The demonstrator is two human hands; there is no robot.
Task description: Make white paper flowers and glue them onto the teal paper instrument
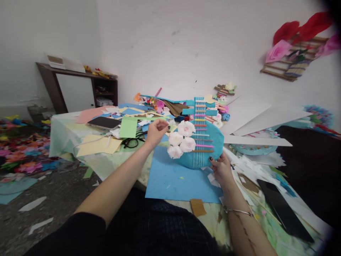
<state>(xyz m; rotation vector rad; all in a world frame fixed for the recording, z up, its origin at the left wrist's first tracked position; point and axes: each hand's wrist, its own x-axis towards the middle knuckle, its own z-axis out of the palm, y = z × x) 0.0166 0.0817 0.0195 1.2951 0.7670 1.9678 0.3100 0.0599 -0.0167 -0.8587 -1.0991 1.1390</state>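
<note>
A blue paper lute (217, 137) is held upright over the table, with white strings and several coloured stick frets down its middle. My right hand (223, 170) is closed on its lower right edge, thumb on the front face. A cluster of white paper flowers (186, 128) covers the lute's left side. Just left of the flowers is my left hand (157, 132), its thumb and fingertips bent together in a pinch. Whatever lies between those fingertips is too small to make out. Under the lute a blue paper sheet (170, 181) lies on the table.
A phone (103, 122), a green paper piece (128, 127) and a black cable (130, 142) lie to the left. At the right are a dark flat device (283, 209) and a long white strip (258, 141). Paper flowers (26, 156) cover part of the floor.
</note>
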